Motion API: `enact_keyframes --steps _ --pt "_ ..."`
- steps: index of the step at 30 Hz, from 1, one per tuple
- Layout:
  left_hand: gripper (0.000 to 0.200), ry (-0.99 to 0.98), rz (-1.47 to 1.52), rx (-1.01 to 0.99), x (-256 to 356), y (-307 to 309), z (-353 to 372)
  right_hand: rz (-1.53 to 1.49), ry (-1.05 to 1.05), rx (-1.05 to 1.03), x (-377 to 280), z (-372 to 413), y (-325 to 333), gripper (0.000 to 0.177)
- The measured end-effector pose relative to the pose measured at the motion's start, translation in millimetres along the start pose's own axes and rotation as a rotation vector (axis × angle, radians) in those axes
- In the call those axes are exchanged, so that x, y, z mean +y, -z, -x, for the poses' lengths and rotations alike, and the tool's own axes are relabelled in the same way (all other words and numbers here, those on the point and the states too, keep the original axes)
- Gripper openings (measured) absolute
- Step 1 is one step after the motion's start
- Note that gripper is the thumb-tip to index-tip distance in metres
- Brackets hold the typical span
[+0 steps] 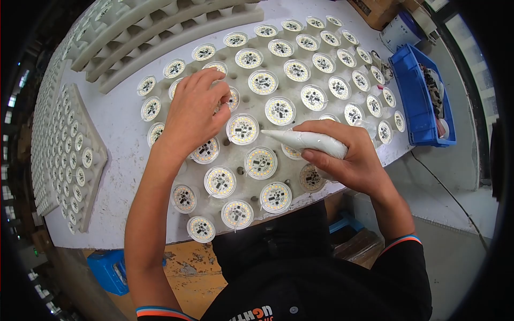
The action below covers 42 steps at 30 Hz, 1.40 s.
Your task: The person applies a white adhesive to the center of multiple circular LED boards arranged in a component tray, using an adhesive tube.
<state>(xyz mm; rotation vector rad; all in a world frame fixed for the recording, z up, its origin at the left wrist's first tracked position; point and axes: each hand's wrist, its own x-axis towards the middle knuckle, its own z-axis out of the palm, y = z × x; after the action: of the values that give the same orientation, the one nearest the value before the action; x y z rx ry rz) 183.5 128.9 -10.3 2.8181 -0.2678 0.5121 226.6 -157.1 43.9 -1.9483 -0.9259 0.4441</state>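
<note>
My right hand (350,152) is wrapped around a white cone-shaped squeeze bag (316,143). The bag's narrow tip points left, close to the edge of a round LED bulb board (242,129) in a clear rim. Over the left part of the bulb rows hovers my left hand (199,104), fingers bent and spread. Its index finger and thumb are right at another LED board (233,99), partly covering it. Below the bag tip sits one more LED board (261,162), and the bag partly hides the board (290,153) beside it.
The bulbs stand in rows in a pale holed tray (243,184) on a white table (126,155). More filled trays (80,120) lie at left, with stacked holders (176,32) behind. A blue bin (409,96) stands at right, with a white bucket (399,32) behind it.
</note>
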Motion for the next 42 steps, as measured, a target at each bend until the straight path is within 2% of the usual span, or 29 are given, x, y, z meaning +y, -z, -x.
enact_keyframes --steps 10,12,13,14,15,16,21,27,30,32,38,42 --pt "0.014 0.046 0.054 0.148 7.3 -6.5 5.5 -0.011 -0.085 0.009 -8.7 -1.3 -3.3 0.032" --pt "0.022 0.060 0.106 0.135 4.6 -19.0 3.2 0.078 -0.018 0.031 -10.8 2.6 -1.4 0.032" --pt "0.021 -0.037 0.111 0.197 -4.3 -31.6 3.4 0.061 -0.013 0.034 -8.8 1.2 -0.9 0.033" --pt "0.021 -0.068 0.112 0.209 -2.5 -31.8 3.8 0.036 -0.011 0.031 -4.4 3.3 -1.3 0.034" --pt "0.018 -0.079 0.069 0.305 0.6 -35.3 6.1 0.017 -0.023 0.034 -2.1 2.7 -2.4 0.034" --pt "0.017 -0.088 -0.029 0.210 4.1 -28.1 5.4 0.018 -0.049 0.044 -1.8 1.8 -0.7 0.035" --pt "0.014 -0.030 0.010 0.248 4.7 -22.7 15.8 -0.017 -0.069 0.036 -13.0 1.3 -0.7 0.036" --pt "0.013 -0.032 0.028 0.101 -3.4 -22.2 17.1 0.058 -0.035 0.064 -2.1 4.2 3.3 0.037" --pt "0.010 -0.033 0.034 0.049 -7.1 -24.0 17.2 0.110 0.006 0.095 25.9 5.8 11.3 0.039" --pt "0.008 -0.034 0.005 0.005 -8.6 -21.7 16.3 0.085 -0.042 0.062 25.4 2.0 15.5 0.039" --pt "0.009 -0.103 -0.067 -0.074 -8.9 -23.2 12.4 0.139 0.005 0.074 36.6 -3.8 23.5 0.042" --pt "0.011 -0.135 0.016 -0.088 -13.2 -18.4 19.8 0.164 -0.023 0.069 36.8 -2.0 27.8 0.042"
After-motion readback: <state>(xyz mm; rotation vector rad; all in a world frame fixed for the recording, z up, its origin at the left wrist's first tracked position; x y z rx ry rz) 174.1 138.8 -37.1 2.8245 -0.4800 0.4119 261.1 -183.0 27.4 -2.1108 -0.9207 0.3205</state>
